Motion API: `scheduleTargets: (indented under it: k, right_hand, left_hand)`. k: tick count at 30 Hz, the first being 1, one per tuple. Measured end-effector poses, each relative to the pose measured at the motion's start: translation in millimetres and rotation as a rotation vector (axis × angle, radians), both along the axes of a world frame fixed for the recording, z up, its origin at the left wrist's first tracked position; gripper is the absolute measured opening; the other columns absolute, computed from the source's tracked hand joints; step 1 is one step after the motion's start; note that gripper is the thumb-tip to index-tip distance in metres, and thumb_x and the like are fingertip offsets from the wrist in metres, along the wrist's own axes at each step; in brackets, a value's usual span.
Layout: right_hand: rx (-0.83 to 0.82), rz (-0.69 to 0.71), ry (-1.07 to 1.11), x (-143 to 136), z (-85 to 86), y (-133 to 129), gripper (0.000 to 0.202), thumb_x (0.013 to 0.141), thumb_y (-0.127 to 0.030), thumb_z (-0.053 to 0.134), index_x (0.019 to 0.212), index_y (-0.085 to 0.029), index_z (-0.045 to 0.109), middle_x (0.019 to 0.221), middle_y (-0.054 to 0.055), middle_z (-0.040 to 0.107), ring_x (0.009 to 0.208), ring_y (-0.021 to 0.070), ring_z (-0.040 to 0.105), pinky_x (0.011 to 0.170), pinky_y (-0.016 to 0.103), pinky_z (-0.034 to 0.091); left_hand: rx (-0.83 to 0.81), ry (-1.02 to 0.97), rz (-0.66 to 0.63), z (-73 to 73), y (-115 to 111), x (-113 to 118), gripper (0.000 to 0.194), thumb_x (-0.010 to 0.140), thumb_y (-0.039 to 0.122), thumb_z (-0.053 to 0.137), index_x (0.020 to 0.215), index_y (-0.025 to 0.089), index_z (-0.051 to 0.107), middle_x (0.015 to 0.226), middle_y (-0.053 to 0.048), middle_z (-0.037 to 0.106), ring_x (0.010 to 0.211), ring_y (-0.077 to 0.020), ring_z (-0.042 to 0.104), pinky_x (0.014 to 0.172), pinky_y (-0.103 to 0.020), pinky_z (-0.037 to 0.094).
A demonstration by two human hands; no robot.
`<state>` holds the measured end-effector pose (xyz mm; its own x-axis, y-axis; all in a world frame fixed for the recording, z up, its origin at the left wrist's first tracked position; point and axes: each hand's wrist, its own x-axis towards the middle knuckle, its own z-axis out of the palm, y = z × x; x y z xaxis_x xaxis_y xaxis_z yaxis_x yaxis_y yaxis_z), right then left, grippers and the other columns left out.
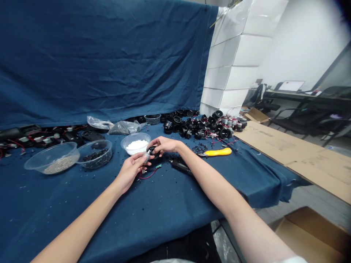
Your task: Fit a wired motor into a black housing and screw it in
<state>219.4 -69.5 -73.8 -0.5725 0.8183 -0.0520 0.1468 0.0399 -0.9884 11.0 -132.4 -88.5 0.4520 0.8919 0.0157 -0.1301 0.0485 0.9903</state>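
Note:
Both hands meet over the blue cloth in front of a clear bowl of small white pieces (136,145). In the fingers of my left hand (131,168) is a small silvery motor (146,157), with red wires (149,177) and a little green board (158,166) dangling below it. My right hand (166,145) grips a black round plastic housing (155,151) against the motor; the fingers partly hide where the two parts meet. A black pen-shaped screwdriver (181,167) lies beneath my right forearm.
Yellow-handled cutters (218,152) lie to the right. A bowl of beige bits (51,159) and a bowl of black bits (95,155) stand left. Behind are a pile of black housings with motors (197,126), plastic bags (124,127) and stacked white boxes (230,54). Flat cardboard (285,146) lies right.

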Motion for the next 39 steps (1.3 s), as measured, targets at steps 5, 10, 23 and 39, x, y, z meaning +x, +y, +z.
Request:
scheduleTargets:
  k: [5,10,23,39]
  right_hand:
    - [0.008,-0.022,0.002,-1.8,0.3,-1.3,0.034,0.059,-0.013,0.065,0.093,-0.014,0.064,0.070,-0.002,0.065,0.058,0.0099,0.059,0.046,0.016,0.050]
    - [-0.003,-0.035,0.000,-3.5,0.9,-2.8,0.031,0.059,-0.010,0.063,0.090,-0.013,0.064,0.069,-0.002,0.064,0.057,0.0098,0.059,0.048,0.018,0.052]
    - [-0.176,0.033,0.159,-3.5,3.9,-6.5,0.034,0.065,-0.008,0.067,0.097,-0.012,0.059,0.079,0.001,0.065,0.073,0.0132,0.066,0.070,0.028,0.060]
    - [-0.182,-0.009,0.255,2.5,4.2,-2.4,0.045,0.068,-0.015,0.079,0.109,-0.011,0.060,0.073,-0.003,0.063,0.049,0.0024,0.050,0.074,0.028,0.060]
  left_hand:
    - [-0.007,0.007,0.003,-1.3,0.2,-1.1,0.044,0.078,0.042,0.074,0.110,0.014,0.063,0.106,-0.010,0.070,0.080,-0.0116,0.061,0.066,-0.019,0.047]
    - [-0.011,0.010,-0.003,-2.1,0.6,0.4,0.046,0.077,0.043,0.073,0.109,0.013,0.063,0.105,-0.010,0.070,0.077,-0.0113,0.060,0.063,-0.019,0.046]
    - [0.029,0.029,0.033,-1.7,1.4,-1.6,0.045,0.077,0.043,0.074,0.109,0.014,0.062,0.103,-0.009,0.070,0.079,-0.0113,0.060,0.065,-0.019,0.046]
    - [0.174,0.148,0.133,-4.1,3.6,0.6,0.044,0.074,0.050,0.073,0.096,0.013,0.063,0.091,-0.010,0.074,0.068,-0.0155,0.064,0.060,-0.023,0.045]
